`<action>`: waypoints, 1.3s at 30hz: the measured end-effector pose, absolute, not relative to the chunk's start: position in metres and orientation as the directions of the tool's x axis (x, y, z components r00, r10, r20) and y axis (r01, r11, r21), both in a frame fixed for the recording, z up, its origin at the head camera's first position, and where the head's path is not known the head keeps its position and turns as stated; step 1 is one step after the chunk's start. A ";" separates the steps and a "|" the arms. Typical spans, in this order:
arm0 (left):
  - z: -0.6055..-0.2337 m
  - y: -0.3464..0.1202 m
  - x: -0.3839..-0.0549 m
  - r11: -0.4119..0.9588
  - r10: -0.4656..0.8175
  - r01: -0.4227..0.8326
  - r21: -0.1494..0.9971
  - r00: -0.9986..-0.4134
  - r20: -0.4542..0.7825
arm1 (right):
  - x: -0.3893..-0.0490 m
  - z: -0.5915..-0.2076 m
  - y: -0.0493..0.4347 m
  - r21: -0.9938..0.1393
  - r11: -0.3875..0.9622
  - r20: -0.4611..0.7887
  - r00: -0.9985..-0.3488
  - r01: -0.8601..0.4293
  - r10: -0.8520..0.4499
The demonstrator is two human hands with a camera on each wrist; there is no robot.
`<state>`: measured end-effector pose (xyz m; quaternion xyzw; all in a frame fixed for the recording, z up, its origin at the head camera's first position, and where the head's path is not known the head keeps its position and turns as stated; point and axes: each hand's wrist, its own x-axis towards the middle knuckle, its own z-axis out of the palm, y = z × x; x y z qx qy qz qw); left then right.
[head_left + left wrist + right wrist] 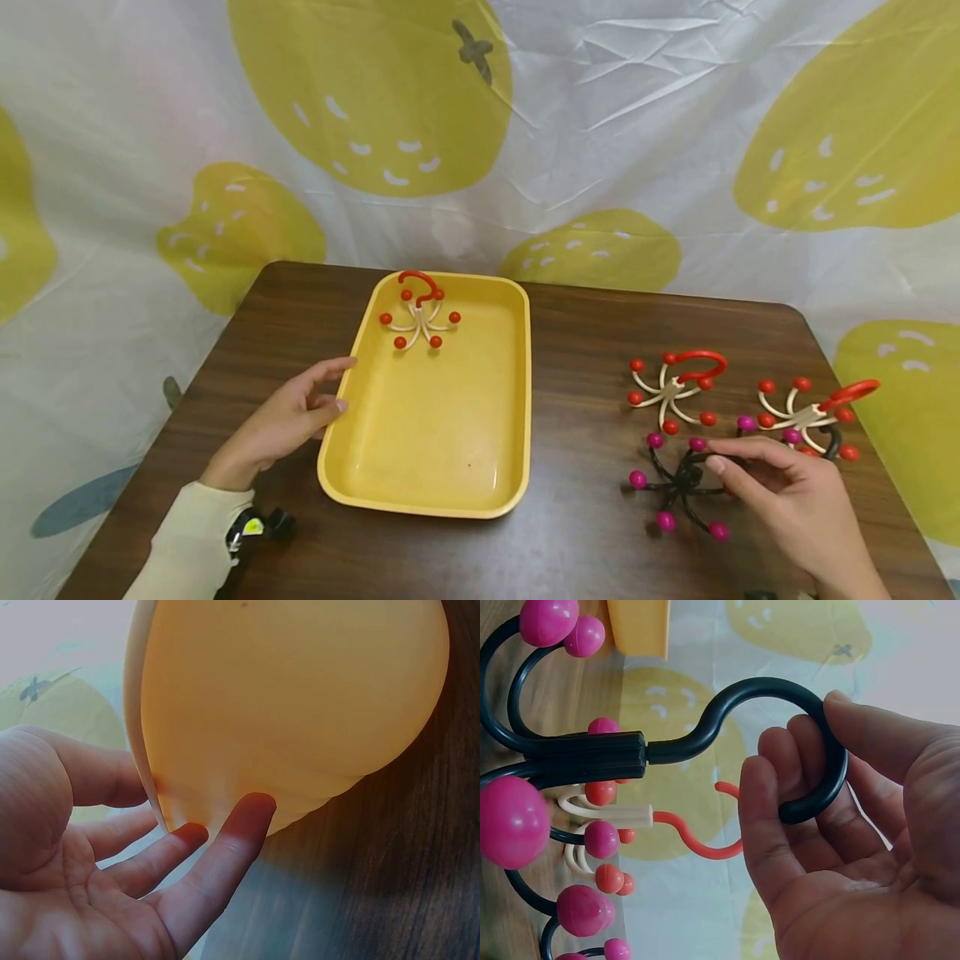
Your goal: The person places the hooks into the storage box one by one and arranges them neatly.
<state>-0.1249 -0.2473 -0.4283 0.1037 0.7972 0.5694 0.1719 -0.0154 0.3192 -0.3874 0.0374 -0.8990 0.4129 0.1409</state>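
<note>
My right hand (pixel 795 492) pinches the curved top hook of a black multi-arm hanger (pixel 686 477) with pink ball tips; the hook (pixel 705 727) shows plainly in the right wrist view. Its curled arms spread below the hand. Behind that hand, a second black hanger (pixel 832 442) is mostly hidden. My left hand (pixel 285 417) touches the left side of a yellow tray (pixel 431 508), fingers fairly straight against its wall (pixel 217 780) in the left wrist view. Inside the tray, towards the back, stands a white hanger (pixel 418 321) with red hook and balls.
Two more white-and-red hangers stand on the table's right, one (pixel 670 392) behind the black hanger and another (pixel 806 414) near the right edge. The brown wooden table (pixel 585 350) backs onto a fruit-printed curtain (pixel 600 125).
</note>
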 end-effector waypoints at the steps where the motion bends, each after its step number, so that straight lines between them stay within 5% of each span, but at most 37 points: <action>1: -0.429 -0.248 -0.125 0.330 0.362 -0.030 0.944 -0.919 -0.155 | -0.016 -0.387 0.319 -0.734 0.654 0.287 -0.956 -0.182 0.056; 39: -0.429 -0.247 -0.125 0.334 0.351 -0.034 0.942 -0.923 -0.158 | -0.048 -0.356 0.308 -0.704 0.640 0.377 -0.926 -0.309 -0.032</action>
